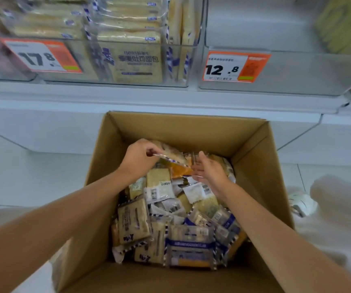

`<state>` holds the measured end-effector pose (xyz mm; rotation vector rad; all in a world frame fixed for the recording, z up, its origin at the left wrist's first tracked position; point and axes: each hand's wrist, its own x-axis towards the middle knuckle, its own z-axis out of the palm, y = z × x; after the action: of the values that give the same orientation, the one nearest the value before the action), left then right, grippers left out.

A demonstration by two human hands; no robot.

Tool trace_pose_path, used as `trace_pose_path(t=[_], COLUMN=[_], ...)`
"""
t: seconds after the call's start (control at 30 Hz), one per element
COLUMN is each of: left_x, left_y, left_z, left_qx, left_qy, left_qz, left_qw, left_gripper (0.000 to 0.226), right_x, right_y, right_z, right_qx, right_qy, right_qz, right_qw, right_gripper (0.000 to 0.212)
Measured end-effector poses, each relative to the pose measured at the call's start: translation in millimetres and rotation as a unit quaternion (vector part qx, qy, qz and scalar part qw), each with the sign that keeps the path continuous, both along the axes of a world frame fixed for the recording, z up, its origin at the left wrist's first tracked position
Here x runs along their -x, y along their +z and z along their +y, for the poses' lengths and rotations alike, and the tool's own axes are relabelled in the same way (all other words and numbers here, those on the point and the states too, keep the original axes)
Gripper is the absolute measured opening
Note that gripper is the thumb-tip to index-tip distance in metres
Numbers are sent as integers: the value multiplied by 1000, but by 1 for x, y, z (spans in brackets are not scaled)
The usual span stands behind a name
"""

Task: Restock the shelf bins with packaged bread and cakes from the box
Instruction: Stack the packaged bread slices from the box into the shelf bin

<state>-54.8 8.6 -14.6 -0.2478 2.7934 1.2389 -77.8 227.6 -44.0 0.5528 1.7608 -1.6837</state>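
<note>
An open cardboard box [183,127] sits on the floor below the shelf, filled with several clear packets of bread and cake. My left hand [140,155] pinches the sealed edge of a bread packet [174,156] at the far side of the pile. My right hand [210,172] has its fingers spread over an orange-tinted packet [181,171] beside it; a firm hold is not visible. Above, a clear shelf bin [178,60] holds stacked toast packets behind a 17.8 price tag. The bin [286,79] to its right, tagged 12.8, looks bare inside.
The white shelf ledge [149,98] runs across just beyond the box. A pale tiled floor surrounds the box. A white shoe [299,201] and a blurred pale trouser leg [337,208] lie at the right. Yellow packets [346,24] fill a bin at the top right.
</note>
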Motion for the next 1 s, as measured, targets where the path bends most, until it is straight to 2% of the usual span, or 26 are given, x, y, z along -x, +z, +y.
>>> trace_pose_path(t=[0.03, 0.1, 0.17, 0.23, 0.27, 0.3, 0.37, 0.4, 0.43, 0.5, 0.57, 0.6, 0.67, 0.73, 0.77, 0.87, 0.93, 1.0], left_x=[-4, -18, -32, -40, -43, -45, -49, -50, -51, -52, -53, -54, -59, -62, -63, -66, -67, -68], left_y=[15, 40, 54, 56, 56, 56, 58, 57, 56, 53, 51, 48, 38, 24, 18, 9, 8, 5], left_z=[3, 5, 2, -2, -3, -2, 3, 5, 6, 8, 14, 17, 19, 16, 12, -1, -8, -13], left_qx=[-19, -46, -55, -78, -121, -195, -346, -362, -330, -223, -173, -163, -168, -197, -216, -279, -294, -297], left_qy=[-24, -74, -94, -57, -15, 41, 129, 145, 136, 60, -42, -85, -105, -56, -21, 56, 81, 97], left_qz=[-7, -15, -25, -48, -74, -111, -183, -194, -190, -155, -162, -190, -261, -291, -298, -322, -337, -347], left_qw=[1000, 996, 994, 994, 990, 974, 911, 900, 914, 961, 971, 964, 945, 935, 929, 903, 891, 884], left_gripper=[20, 27, 31, 33, 33, 33, 29, 25, 30, 71, 92, 90, 64, 36, 30, 29, 26, 27], right_x=[0, -5, -13, -22, -26, -31, -37, -40, -43, -45, -47, -47, -48, -51, -54, -66, -78, -88], right_y=[5, 16, 21, 26, 27, 29, 34, 39, 45, 58, 66, 67, 65, 58, 51, 21, 1, -19], right_z=[2, 7, 9, 9, 10, 10, 12, 12, 13, 12, 10, 8, 8, 17, 24, 40, 39, 34], right_qx=[72, 158, 175, 180, 183, 184, 152, 107, 49, -34, -58, -62, -61, -92, -125, -191, -216, -270], right_qy=[-34, -35, -14, -34, -48, -54, -30, 9, 63, 167, 233, 251, 266, 280, 297, 372, 419, 499], right_qz=[-54, -114, -112, -99, -94, -87, -50, -12, 35, 118, 168, 185, 204, 206, 201, 160, 139, 137], right_qw=[995, 980, 978, 978, 977, 978, 987, 994, 996, 978, 956, 948, 940, 933, 925, 894, 871, 812], right_gripper=[38, 32, 26, 37, 45, 51, 59, 64, 71, 90, 96, 91, 79, 70, 64, 43, 39, 48])
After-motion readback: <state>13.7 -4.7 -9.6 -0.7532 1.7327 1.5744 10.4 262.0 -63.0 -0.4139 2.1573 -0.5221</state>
